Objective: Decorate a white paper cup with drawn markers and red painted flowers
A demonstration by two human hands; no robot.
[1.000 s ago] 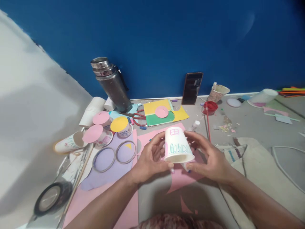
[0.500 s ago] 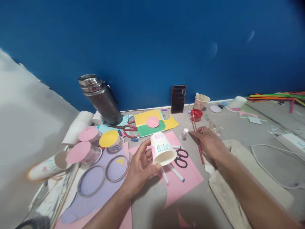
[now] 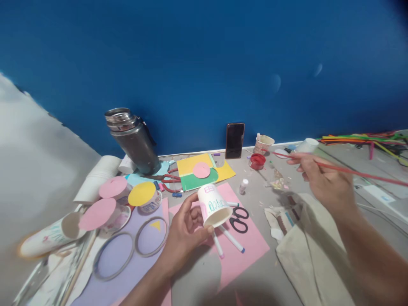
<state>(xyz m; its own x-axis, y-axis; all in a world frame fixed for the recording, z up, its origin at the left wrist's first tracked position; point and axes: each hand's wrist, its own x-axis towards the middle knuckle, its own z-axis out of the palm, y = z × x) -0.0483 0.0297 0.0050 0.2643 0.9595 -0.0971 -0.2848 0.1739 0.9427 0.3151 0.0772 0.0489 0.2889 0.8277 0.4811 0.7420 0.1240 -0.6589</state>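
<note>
My left hand [image 3: 188, 233] is closed around the side of a white paper cup [image 3: 214, 205], which is tilted with its open mouth facing down and toward me. A pink window shape and blue-green marks are drawn on the cup. On the right, my right hand [image 3: 321, 178] grips a long thin red stick [image 3: 360, 172] that lies nearly level, its tip pointing left above a small round red pot [image 3: 257, 161]. Beneath the cup, black-handled scissors [image 3: 239, 219] and several markers [image 3: 232, 239] lie on pink paper [image 3: 251, 250].
A metal flask [image 3: 135, 142] and a phone [image 3: 235, 141] stand by the blue wall. Paper-topped cups [image 3: 143, 194] and tape rings [image 3: 114, 256] are at left, and coloured paper [image 3: 199, 182] with red-handled pliers [image 3: 170, 177] lies behind. A beige cloth bag [image 3: 315, 250] lies at right.
My right hand has lifted the red stick away from the red pot and moved right and up with it. The cup stays in my left hand; the view has shifted slightly.
</note>
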